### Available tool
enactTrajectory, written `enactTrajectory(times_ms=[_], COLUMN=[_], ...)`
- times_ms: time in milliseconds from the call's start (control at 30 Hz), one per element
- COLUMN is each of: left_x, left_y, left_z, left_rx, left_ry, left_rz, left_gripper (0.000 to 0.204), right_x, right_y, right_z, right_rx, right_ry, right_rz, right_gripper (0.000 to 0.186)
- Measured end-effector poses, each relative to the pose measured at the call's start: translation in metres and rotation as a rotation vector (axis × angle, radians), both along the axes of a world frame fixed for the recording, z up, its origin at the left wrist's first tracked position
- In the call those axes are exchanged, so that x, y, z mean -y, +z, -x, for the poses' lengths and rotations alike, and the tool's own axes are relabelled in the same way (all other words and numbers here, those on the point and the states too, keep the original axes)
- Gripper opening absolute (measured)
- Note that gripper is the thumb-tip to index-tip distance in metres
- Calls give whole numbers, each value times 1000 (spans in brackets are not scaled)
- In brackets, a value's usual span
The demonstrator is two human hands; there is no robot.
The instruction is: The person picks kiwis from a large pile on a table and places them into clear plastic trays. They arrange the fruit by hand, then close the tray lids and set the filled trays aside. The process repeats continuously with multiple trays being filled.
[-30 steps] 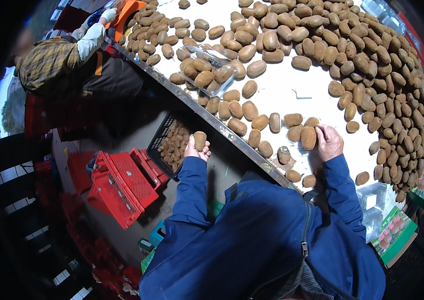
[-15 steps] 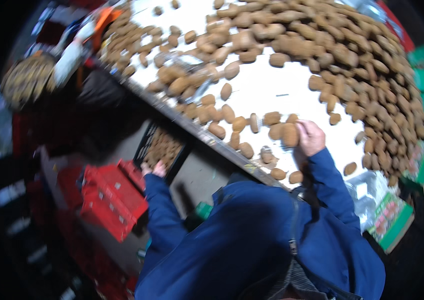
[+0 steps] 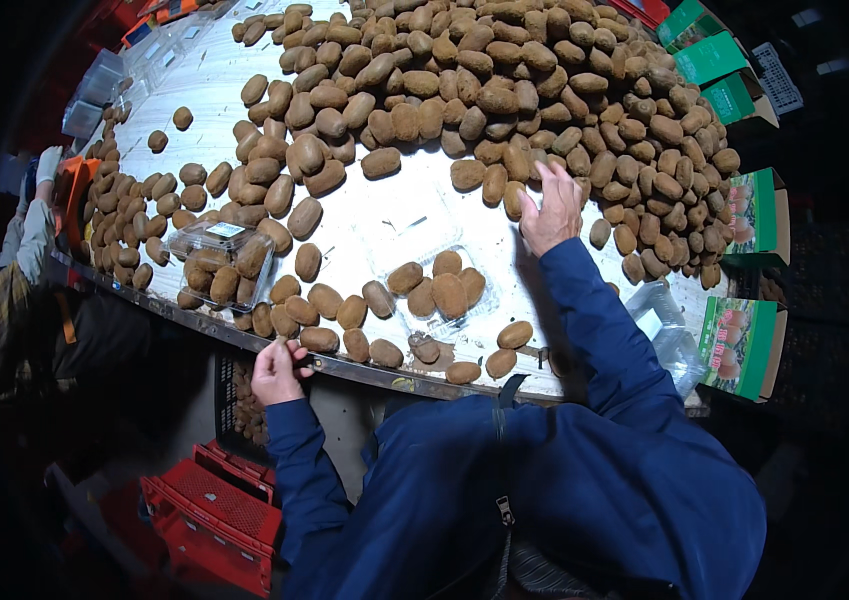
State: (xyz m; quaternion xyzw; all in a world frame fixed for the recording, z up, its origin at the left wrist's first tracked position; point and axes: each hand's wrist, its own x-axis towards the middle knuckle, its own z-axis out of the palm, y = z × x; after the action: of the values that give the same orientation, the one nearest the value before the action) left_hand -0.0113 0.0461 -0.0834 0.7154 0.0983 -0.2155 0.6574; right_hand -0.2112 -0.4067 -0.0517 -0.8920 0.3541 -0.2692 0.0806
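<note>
My right hand (image 3: 552,212) is open, fingers apart, at the near edge of a large heap of brown kiwifruit (image 3: 519,165). Left of that hand and closer to me, an open clear plastic clamshell box (image 3: 412,325) holds several kiwifruit (image 3: 450,295). My left hand (image 3: 279,374) is at the table's front edge, thumb and fingers pinched together beside some loose kiwifruit (image 3: 319,339). Whatever may be between those fingertips cannot be made out. Farther left stands a filled clamshell box (image 3: 221,258) with its lid down and a small label on top.
The white table (image 3: 344,225) has a dark front edge. Green cartons (image 3: 739,345) and stacked empty clamshells (image 3: 666,330) line the right side. Below the table are a black crate of kiwifruit (image 3: 244,410) and a red crate (image 3: 219,510). At the far left, a person's gloved hand (image 3: 47,165) shows.
My right hand has let go of a kiwifruit at the clamshell and reached away to the heap. My left hand has come up from the crate below to the table edge. The view has turned.
</note>
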Motion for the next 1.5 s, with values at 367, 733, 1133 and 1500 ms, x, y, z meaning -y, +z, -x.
enactTrajectory(times_ms=[367,733,1133,1500], left_x=[139,165,171,196], left_y=[17,-12,-11,80], left_z=[29,16,6,72], left_rx=[104,207,236,428], left_ry=[-355,-465,-497,-865], left_rz=[-29,-100,-171,40], left_gripper=[17,17,19,63], right_x=[-4,-6,2,-92], right_y=[-46,-53,17,64], right_z=[-55,-67,-16,5], right_rx=[-307,-157,82,529], right_ry=[-116,-153,30,458], right_rz=[-98,-242,-449,-1794], right_gripper=[70,56,55,58])
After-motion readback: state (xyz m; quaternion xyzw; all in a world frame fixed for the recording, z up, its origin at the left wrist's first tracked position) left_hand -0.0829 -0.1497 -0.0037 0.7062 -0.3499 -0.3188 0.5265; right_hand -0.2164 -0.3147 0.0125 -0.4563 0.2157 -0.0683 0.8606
